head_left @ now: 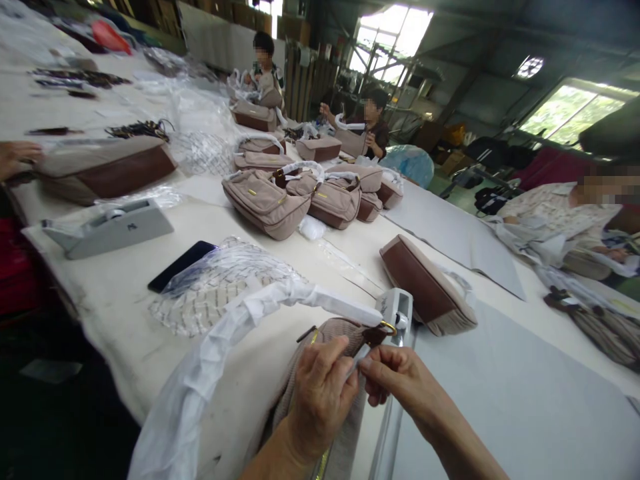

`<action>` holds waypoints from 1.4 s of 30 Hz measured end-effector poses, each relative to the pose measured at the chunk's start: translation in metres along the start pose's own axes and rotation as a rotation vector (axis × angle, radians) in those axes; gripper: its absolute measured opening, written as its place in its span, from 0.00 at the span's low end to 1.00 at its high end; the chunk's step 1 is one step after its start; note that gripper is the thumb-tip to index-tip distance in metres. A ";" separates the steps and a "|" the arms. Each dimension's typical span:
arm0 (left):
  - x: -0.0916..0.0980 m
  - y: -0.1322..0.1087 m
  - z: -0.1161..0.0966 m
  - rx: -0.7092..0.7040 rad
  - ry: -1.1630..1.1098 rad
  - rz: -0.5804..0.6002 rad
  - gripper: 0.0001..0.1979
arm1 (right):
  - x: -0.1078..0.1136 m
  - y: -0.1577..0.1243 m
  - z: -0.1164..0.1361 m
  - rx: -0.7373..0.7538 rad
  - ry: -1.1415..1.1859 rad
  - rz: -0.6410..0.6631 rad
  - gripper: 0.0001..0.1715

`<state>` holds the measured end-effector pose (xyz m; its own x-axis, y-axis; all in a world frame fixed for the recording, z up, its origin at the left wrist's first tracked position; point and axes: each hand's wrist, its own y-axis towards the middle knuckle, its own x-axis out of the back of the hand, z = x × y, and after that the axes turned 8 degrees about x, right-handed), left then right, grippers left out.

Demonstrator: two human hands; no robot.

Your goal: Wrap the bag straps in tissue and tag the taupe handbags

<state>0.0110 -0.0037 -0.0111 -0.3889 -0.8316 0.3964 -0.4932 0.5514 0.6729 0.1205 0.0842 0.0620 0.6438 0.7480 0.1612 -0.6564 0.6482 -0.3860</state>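
Observation:
A taupe handbag with a gold zipper lies in front of me, its top end pointing away. White wrapping covers its long handle, which arches to the left and joins a gold ring above a brown leather tab. My left hand rests over the bag with its fingers curled in a pinch. Beside the tab, my right hand pinches thumb against fingers. Between both hands runs a short whitish strip of tape. A grey tape dispenser stands just beyond the right hand.
Another tape dispenser sits at left, near a dark phone and printed plastic wrap. Several handbags cluster mid-table; one brown-bottomed bag lies at right. Co-workers surround the table; a person's hand touches a bag at left.

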 end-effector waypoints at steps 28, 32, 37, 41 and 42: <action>0.000 0.005 -0.006 0.244 -0.312 0.279 0.06 | 0.010 -0.014 -0.009 0.074 0.175 0.041 0.17; 0.005 0.003 -0.009 0.445 -0.440 0.411 0.05 | 0.009 -0.015 -0.012 0.087 0.221 0.013 0.18; 0.006 0.002 -0.008 0.678 -0.667 0.541 0.08 | 0.007 -0.016 -0.020 0.134 0.262 -0.041 0.17; 0.004 -0.001 -0.005 0.970 -0.970 0.697 0.12 | 0.003 -0.016 -0.031 0.193 0.218 -0.097 0.15; 0.004 -0.001 -0.005 1.040 -1.056 0.708 0.12 | 0.001 -0.016 -0.034 0.211 0.199 -0.110 0.14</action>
<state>0.0142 -0.0079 -0.0074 -0.8626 -0.2391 -0.4458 -0.1063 0.9472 -0.3024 0.1453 0.0701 0.0373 0.7661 0.6427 0.0023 -0.6324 0.7544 -0.1757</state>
